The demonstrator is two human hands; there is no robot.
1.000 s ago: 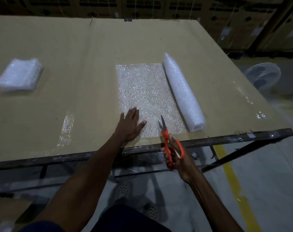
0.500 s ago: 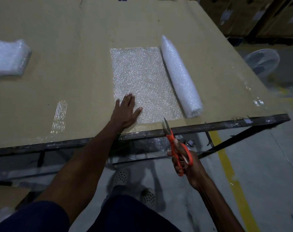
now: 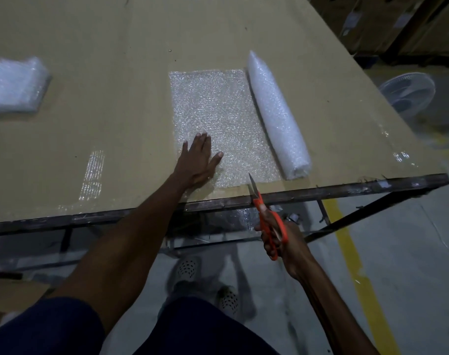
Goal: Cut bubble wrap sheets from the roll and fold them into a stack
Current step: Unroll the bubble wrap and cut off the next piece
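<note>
on the unrolled sheet (image 3: 218,119) the left hand (image 3: 197,160) presses flat; the right hand (image 3: 282,242) grips scissors (image 3: 264,213).

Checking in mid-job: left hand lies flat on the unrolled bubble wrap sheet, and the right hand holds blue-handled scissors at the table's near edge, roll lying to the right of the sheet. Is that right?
Not quite. The head view shows orange-handled scissors, not blue, in the right hand. The rest holds: the left hand lies flat on the unrolled bubble wrap sheet, with the white bubble wrap roll to its right.
</note>
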